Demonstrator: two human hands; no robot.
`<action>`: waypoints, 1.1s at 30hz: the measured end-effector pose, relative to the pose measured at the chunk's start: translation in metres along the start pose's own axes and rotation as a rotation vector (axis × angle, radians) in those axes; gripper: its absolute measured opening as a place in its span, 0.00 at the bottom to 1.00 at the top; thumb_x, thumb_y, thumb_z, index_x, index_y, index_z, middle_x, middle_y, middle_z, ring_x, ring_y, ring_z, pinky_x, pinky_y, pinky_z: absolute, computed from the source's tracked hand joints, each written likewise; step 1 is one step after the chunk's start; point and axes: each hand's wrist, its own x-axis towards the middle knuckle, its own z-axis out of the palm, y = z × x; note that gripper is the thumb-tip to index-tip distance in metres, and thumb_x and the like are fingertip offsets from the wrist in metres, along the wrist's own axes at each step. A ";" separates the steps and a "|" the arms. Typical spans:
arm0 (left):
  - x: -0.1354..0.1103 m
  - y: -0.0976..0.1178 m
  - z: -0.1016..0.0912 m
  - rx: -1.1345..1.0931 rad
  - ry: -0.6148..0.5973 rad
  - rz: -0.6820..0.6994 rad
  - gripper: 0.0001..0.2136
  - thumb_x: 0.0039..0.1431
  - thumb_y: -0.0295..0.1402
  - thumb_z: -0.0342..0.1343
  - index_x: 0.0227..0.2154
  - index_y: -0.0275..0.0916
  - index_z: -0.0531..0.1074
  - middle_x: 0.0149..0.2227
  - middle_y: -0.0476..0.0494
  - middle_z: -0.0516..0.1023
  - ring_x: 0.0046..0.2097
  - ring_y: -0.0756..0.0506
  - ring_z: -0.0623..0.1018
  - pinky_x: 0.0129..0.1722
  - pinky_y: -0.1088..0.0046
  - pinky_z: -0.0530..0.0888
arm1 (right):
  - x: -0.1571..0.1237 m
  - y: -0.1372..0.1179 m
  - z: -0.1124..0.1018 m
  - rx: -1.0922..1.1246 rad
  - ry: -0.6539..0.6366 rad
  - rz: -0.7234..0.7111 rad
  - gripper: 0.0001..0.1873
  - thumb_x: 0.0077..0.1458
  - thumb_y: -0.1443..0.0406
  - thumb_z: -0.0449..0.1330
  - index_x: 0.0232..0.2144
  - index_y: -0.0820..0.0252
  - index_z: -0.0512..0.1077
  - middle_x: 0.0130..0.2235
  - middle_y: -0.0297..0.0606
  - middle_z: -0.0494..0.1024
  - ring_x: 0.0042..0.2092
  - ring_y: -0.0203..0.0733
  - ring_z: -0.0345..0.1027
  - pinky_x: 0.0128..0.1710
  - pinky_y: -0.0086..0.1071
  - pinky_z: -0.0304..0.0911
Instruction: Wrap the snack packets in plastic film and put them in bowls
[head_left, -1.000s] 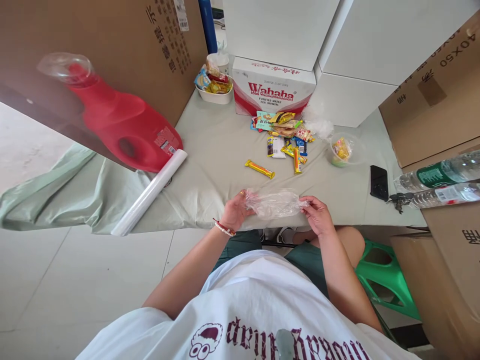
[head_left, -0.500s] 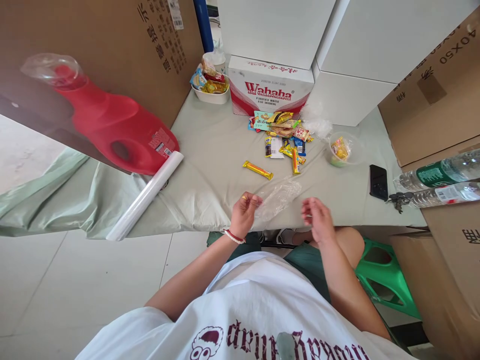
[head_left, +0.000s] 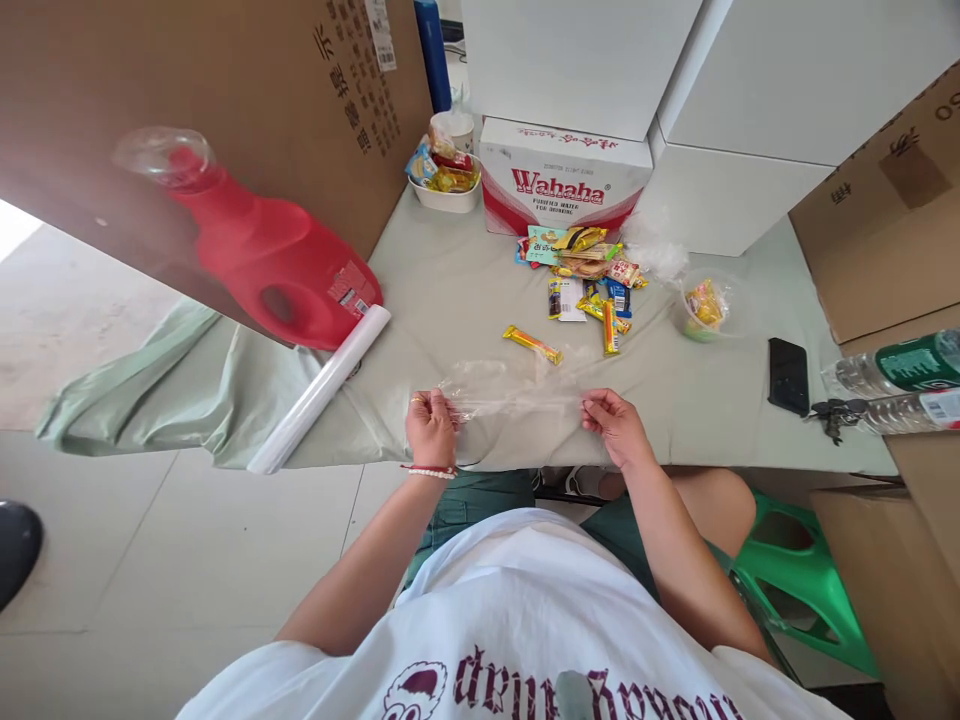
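Note:
A clear plastic bag (head_left: 517,400) is stretched sideways between my two hands, low over the cloth near the table's front edge. My left hand (head_left: 433,427) pinches one end of it, fingers closed. At the opposite end, my right hand (head_left: 611,425) grips the film between thumb and fingers. Just beyond the bag lies a yellow-wrapped snack bar (head_left: 532,345), its right end close to the film. Farther back, another yellow snack bar (head_left: 610,328) points toward me beside several small packets (head_left: 568,299).
Behind the snacks stands a Wahaha carton (head_left: 566,180). A snack-filled white tub (head_left: 445,198) is left of it; a clear bowl (head_left: 701,308), black phone (head_left: 787,375) and bottles (head_left: 919,362) are right. A red jug (head_left: 277,265) and plastic film roll (head_left: 322,388) lie left.
My hands have moved apart, the left one leftward. My right hand has taken hold of the bag, which is now spread wide between both hands. The view has shifted slightly.

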 end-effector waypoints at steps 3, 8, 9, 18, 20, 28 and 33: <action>-0.001 -0.004 -0.023 0.318 0.027 0.215 0.11 0.55 0.35 0.63 0.38 0.41 0.69 0.41 0.41 0.76 0.39 0.43 0.78 0.42 0.63 0.76 | 0.007 0.009 -0.010 -0.103 0.017 0.014 0.28 0.35 0.48 0.77 0.33 0.59 0.77 0.27 0.30 0.74 0.28 0.33 0.66 0.28 0.28 0.67; -0.008 0.027 -0.015 0.632 -0.460 0.835 0.16 0.60 0.27 0.55 0.49 0.47 0.78 0.58 0.37 0.77 0.65 0.32 0.70 0.66 0.44 0.61 | 0.011 0.011 -0.006 -0.225 -0.037 -0.041 0.23 0.40 0.49 0.73 0.33 0.58 0.78 0.28 0.32 0.76 0.29 0.35 0.67 0.28 0.30 0.67; -0.005 0.034 -0.008 0.656 -0.620 0.892 0.16 0.63 0.29 0.53 0.51 0.49 0.78 0.59 0.38 0.78 0.65 0.33 0.70 0.66 0.46 0.61 | 0.012 0.010 -0.006 -0.239 -0.048 -0.050 0.22 0.40 0.50 0.73 0.33 0.58 0.78 0.28 0.32 0.76 0.29 0.36 0.66 0.28 0.30 0.66; 0.027 0.007 0.016 0.888 -0.902 0.864 0.31 0.70 0.48 0.49 0.72 0.44 0.58 0.74 0.34 0.57 0.75 0.32 0.57 0.72 0.38 0.34 | 0.001 0.008 -0.083 -0.667 0.279 -0.195 0.17 0.49 0.54 0.66 0.38 0.58 0.77 0.33 0.37 0.77 0.30 0.40 0.66 0.33 0.37 0.67; 0.020 0.000 0.013 0.896 -0.872 0.886 0.35 0.68 0.52 0.50 0.73 0.43 0.55 0.75 0.33 0.54 0.76 0.32 0.55 0.71 0.39 0.30 | -0.009 0.001 -0.083 -0.840 0.409 -0.330 0.16 0.54 0.55 0.63 0.41 0.59 0.78 0.40 0.42 0.77 0.34 0.43 0.69 0.39 0.42 0.69; 0.014 0.002 0.013 0.999 -0.851 0.878 0.53 0.57 0.63 0.58 0.76 0.38 0.45 0.76 0.26 0.49 0.75 0.27 0.53 0.68 0.36 0.21 | -0.030 -0.017 -0.022 -1.129 -0.538 -0.683 0.16 0.67 0.60 0.57 0.52 0.47 0.80 0.53 0.42 0.79 0.61 0.53 0.64 0.62 0.53 0.63; 0.021 0.004 0.005 1.042 -0.870 0.802 0.57 0.50 0.65 0.62 0.76 0.41 0.46 0.76 0.26 0.47 0.75 0.26 0.52 0.68 0.35 0.24 | -0.048 -0.010 -0.096 -1.065 -0.774 -0.489 0.15 0.68 0.63 0.56 0.41 0.45 0.84 0.42 0.39 0.83 0.55 0.48 0.72 0.55 0.46 0.71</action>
